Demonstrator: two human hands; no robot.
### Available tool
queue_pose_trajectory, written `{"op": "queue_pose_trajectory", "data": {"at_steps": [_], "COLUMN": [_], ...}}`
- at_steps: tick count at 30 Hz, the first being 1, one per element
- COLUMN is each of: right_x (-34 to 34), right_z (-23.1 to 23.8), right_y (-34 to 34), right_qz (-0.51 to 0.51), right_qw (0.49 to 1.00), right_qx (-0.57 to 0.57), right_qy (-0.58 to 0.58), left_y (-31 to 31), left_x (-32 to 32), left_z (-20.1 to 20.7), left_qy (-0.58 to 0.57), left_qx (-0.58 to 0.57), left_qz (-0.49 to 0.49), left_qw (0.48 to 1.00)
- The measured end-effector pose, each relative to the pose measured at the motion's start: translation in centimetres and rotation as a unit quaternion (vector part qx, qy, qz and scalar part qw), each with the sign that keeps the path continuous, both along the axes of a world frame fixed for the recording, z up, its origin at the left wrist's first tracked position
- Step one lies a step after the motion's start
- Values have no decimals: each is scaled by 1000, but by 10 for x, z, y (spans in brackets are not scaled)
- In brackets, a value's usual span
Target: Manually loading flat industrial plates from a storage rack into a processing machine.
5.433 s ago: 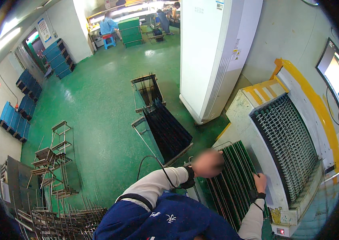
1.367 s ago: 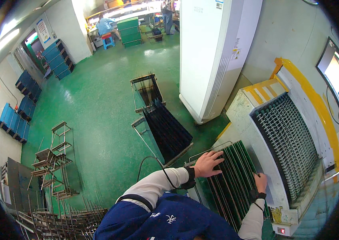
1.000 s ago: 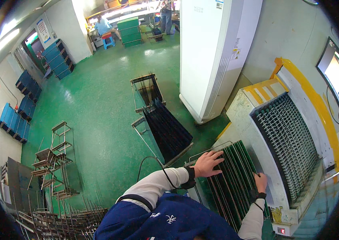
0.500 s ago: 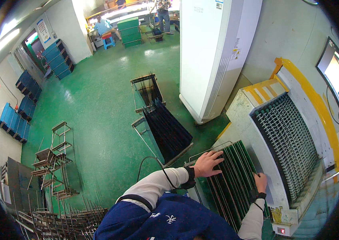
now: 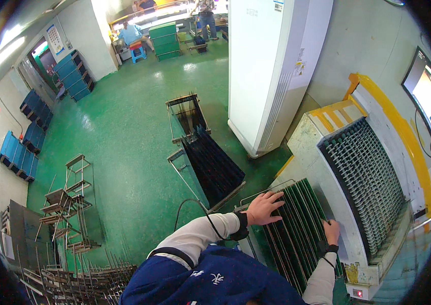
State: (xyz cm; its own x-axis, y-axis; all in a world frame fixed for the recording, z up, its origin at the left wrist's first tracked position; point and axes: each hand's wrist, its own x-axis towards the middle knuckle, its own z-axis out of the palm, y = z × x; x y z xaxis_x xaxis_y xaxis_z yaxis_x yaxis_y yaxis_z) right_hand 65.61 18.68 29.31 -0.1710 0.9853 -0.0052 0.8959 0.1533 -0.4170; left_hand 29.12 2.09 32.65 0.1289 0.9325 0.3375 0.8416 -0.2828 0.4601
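In front of me stands a wire rack [image 5: 290, 181] holding several thin green panels [image 5: 304, 198] on edge, side by side, like circuit boards. My left hand [image 5: 263, 208] lies over the rack's left side, fingers spread across the panels' upper edges and not closed on any of them. At the right side of the rack, my right hand [image 5: 331, 232] has its fingers curled on the edge of the outermost green panel. The lower part of the rack is hidden by my body and right forearm.
A conveyor machine with rows of rollers [image 5: 365, 178] stands right of the rack. Ahead are a rack of dark panels [image 5: 213, 165], another rack [image 5: 187, 114] and a tall white cabinet [image 5: 261, 76]. Metal frames [image 5: 68, 213] stand left. People work at a far bench.
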Motion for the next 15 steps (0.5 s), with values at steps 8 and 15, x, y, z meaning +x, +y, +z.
{"op": "queue_pose_trajectory", "data": {"at_steps": [8, 15], "right_x": [-2, -1], "right_z": [0, -3], "right_y": [0, 2], "right_qz": [2, -3], "right_qw": [1000, 1000], "right_qx": [3, -12], "right_qy": [3, -2], "left_y": [-1, -1], "left_x": [0, -1], "left_z": [0, 1], "left_qy": [3, 1], "left_qx": [-6, -7], "left_qz": [3, 4], "left_qw": [1000, 1000]}}
